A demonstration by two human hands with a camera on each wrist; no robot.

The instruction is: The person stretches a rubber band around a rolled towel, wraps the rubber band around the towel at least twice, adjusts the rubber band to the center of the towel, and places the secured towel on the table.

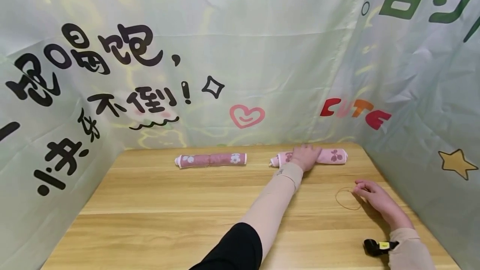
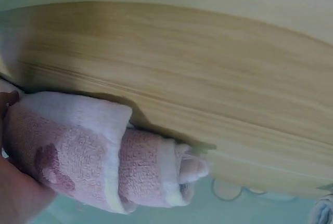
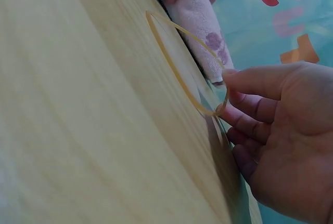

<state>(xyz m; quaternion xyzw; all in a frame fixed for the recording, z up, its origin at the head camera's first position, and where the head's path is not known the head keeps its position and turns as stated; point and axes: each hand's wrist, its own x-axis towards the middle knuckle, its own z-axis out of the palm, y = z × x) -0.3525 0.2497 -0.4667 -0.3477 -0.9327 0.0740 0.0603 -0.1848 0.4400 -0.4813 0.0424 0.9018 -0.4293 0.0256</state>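
Note:
My left hand (image 1: 305,157) grips the middle of a pale pink rolled towel (image 1: 333,156) lying at the back right of the table. In the left wrist view, the towel roll (image 2: 78,148) shows its white hem and loosely stepped end; only part of the hand appears at the left edge. Nearer the front right, my right hand (image 1: 380,201) pinches a thin yellowish rubber band (image 1: 337,200). The right wrist view shows this rubber band (image 3: 174,68) hanging as a wide loop from the thumb and fingertips, apart from the towel.
A darker pink rolled towel (image 1: 225,159) with white flowers lies at the back, left of the held one, a thin line round its middle. Printed cloth walls (image 1: 180,132) enclose the wooden table (image 1: 150,211). A black wrist device (image 1: 375,247) sits at the right sleeve.

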